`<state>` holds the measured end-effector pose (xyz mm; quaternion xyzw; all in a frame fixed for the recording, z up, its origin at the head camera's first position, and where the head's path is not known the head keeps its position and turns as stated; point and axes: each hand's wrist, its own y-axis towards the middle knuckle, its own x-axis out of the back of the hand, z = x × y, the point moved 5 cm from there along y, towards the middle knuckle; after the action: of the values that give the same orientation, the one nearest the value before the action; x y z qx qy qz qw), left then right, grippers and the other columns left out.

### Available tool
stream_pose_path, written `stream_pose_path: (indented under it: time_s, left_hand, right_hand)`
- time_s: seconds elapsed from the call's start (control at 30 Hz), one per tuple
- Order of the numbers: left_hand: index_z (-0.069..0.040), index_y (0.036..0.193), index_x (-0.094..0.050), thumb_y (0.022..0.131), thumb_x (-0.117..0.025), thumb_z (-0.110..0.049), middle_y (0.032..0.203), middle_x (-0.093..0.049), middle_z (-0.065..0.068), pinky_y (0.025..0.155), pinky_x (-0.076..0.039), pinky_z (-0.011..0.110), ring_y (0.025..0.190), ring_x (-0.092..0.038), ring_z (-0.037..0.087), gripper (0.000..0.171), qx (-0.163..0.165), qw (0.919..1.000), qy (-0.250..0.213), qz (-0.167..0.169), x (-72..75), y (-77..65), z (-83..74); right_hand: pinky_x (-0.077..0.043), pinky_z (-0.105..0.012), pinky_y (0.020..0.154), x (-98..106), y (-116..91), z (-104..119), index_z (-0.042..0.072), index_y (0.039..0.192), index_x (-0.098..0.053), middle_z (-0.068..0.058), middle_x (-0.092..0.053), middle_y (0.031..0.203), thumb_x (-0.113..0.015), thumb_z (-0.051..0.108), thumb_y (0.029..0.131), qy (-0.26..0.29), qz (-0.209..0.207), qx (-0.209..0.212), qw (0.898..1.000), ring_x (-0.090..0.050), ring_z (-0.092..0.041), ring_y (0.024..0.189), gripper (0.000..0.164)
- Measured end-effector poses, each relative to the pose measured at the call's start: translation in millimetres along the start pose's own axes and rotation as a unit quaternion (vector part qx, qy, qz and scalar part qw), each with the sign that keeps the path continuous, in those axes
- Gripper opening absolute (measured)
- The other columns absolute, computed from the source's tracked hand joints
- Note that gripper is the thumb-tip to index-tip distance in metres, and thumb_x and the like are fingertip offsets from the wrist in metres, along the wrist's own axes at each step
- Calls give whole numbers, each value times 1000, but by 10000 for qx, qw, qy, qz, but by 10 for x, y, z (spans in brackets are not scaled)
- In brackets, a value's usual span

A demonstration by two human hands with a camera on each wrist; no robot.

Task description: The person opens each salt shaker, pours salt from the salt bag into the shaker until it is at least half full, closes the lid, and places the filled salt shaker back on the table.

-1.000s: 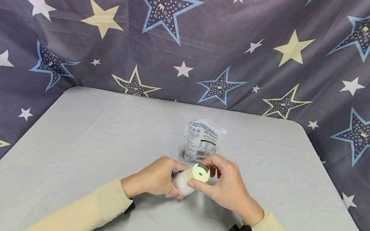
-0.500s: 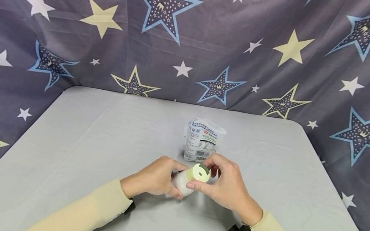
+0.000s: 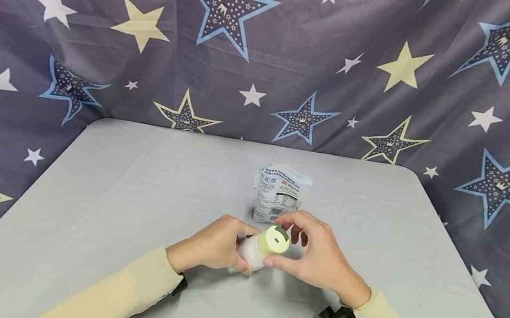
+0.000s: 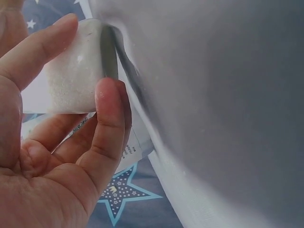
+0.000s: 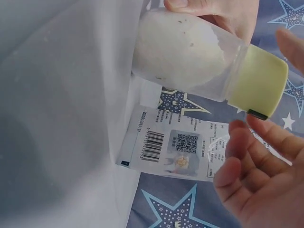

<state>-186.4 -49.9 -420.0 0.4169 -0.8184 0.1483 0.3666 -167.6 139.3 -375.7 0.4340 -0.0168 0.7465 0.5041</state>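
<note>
A clear salt shaker (image 3: 249,251) filled with white granules leans tilted over the table. Its pale yellow-green cap (image 5: 259,81) has a dark green piece at the edge and a small opening on top. My left hand (image 3: 218,242) grips the shaker's body, thumb on one side and fingers on the other, as the left wrist view shows. Around the cap hovers my right hand (image 3: 315,253), its thumb apart from the cap and one fingertip right by the dark green edge. Behind the cap stands a white printed pouch (image 3: 277,192).
A light grey cloth covers the table (image 3: 158,177). A dark curtain (image 3: 268,73) with stars hangs directly behind its far edge. The pouch, with a barcode and a QR code (image 5: 184,142), stands close beyond both hands.
My right hand has let go of the cap: its thumb has come away and the fingers have spread slightly. The left hand and the shaker have stayed in place.
</note>
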Motion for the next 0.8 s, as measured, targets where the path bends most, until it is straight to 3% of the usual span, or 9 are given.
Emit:
stream_pose_path:
  time_s: [0.37,0.57,0.8]
  left_hand:
    - [-17,119,-77,60,-101,-19,108,-76,-4,84,-53,33,94,-66,11,63,15,10000,87,-4,0,14,-10]
    - [-18,117,-77,61,-101,-19,109,-76,-4,84,-53,33,95,-66,11,61,10,10000,80,12,-1,18,-19]
    - [-17,119,-77,61,-101,-19,112,-76,-3,86,-53,34,97,-67,12,63,77,9999,121,21,-12,21,-14]
  right_hand:
    - [-51,-31,64,8,3,-5,22,132,-63,11,-66,117,-96,25,70,143,380,249,9989,-59,-12,80,70]
    - [-50,-31,62,1,1,-5,20,131,-63,10,-66,116,-93,14,73,142,374,436,9982,-58,-11,79,66]
    - [-49,-29,61,-12,-5,-6,21,126,-66,11,-67,112,-92,14,74,126,336,446,9984,-58,-12,78,59]
